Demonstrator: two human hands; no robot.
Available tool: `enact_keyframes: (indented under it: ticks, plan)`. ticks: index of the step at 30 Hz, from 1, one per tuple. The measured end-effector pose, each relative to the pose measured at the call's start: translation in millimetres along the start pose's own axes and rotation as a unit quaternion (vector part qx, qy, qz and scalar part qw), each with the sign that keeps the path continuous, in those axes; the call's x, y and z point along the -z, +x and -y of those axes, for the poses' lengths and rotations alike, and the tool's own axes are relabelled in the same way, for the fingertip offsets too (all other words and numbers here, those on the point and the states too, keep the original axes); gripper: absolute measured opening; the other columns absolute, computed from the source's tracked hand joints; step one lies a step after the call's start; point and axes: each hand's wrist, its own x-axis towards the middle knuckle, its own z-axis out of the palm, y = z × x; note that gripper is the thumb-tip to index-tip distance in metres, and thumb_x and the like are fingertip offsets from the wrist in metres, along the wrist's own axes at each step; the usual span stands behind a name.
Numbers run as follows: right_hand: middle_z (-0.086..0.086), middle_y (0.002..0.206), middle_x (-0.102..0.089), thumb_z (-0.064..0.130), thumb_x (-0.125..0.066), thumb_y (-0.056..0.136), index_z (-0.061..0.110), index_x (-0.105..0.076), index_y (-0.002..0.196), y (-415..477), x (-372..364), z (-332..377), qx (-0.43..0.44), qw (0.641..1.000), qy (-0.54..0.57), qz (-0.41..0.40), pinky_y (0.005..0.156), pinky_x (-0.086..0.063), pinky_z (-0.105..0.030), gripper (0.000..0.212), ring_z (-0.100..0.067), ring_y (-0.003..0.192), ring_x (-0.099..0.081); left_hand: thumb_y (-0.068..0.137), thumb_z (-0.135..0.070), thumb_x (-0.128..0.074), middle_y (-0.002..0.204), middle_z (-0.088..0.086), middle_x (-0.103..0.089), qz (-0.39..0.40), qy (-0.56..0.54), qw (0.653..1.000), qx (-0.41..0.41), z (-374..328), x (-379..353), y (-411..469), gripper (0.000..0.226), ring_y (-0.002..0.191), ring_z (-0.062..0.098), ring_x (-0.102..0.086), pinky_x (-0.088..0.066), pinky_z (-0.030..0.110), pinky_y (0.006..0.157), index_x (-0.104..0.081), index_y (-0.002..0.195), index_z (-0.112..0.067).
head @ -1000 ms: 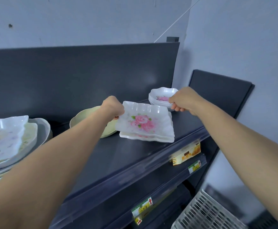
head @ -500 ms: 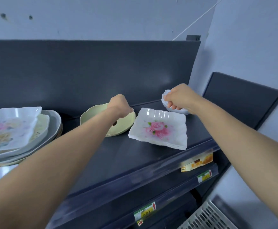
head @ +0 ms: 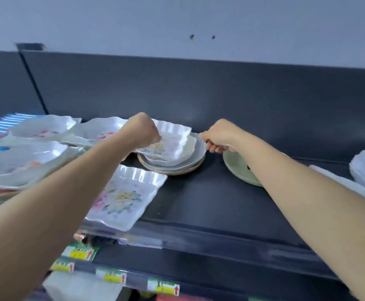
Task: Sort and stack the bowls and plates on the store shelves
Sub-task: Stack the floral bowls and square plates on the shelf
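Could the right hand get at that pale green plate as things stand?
Probably yes: the right hand hovers at the far edge of the green plate, whose top is bare, with only the person's own forearm crossing over it.

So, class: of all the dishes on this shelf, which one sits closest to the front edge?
The square flowered plate lying alone under the left forearm; its corner reaches the shelf's front lip, while the others sit further back.

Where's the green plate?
In the head view, the green plate lies on the shelf right of centre, partly under the right forearm, beside the plate stack.
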Motion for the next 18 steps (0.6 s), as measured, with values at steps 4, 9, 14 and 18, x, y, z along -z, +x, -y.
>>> enact_keyframes:
  ticks: [4, 9, 14, 18]
  plan:
    - [-0.009, 0.063, -0.048, 0.014, -0.057, 0.091, 0.005, -0.050, 0.081, 19, -39, 18, -0.031, 0.999, 0.000, 0.038, 0.041, -0.031, -0.019, 0.016, -0.014, 0.045, -0.042, 0.086, -0.014, -0.063, 0.089, 0.010, -0.065, -0.019, 0.007, 0.998, 0.060, 49, 30, -16, 0.015, 0.081, 0.026, -0.059, -0.053, 0.037, 0.087, -0.060, 0.072, -0.016]
    - [-0.009, 0.047, -0.054, 0.008, -0.053, 0.090, 0.003, -0.053, 0.093, 34, -63, 26, -0.074, 0.995, -0.062, 0.026, 0.039, -0.027, -0.019, 0.006, -0.013, 0.045, -0.039, 0.083, -0.015, -0.065, 0.099, 0.016, -0.071, -0.022, 0.048, 0.992, 0.115, 87, 41, -31, 0.018, 0.083, 0.029, -0.061, -0.055, 0.037, 0.086, -0.072, 0.096, -0.004]
    - [-0.005, 0.029, -0.050, 0.003, -0.044, 0.095, -0.002, -0.052, 0.091, 36, -66, 28, -0.080, 0.992, -0.098, 0.015, 0.045, -0.028, -0.020, 0.010, -0.012, 0.047, -0.039, 0.079, -0.013, -0.065, 0.082, 0.012, -0.064, -0.029, 0.128, 0.982, 0.132, 109, 37, -39, 0.021, 0.073, 0.028, -0.053, -0.044, 0.029, 0.066, -0.069, 0.095, 0.001]
    - [-0.011, 0.057, -0.050, -0.003, -0.044, 0.092, -0.006, -0.054, 0.114, 32, -61, 31, -0.071, 0.997, -0.031, -0.030, 0.041, -0.026, -0.021, 0.025, -0.013, 0.045, -0.040, 0.082, -0.013, -0.064, 0.059, 0.004, -0.043, 0.018, 0.209, 0.968, 0.140, 112, 29, -47, 0.031, 0.071, 0.027, -0.048, -0.036, 0.027, 0.054, -0.044, 0.060, -0.007]
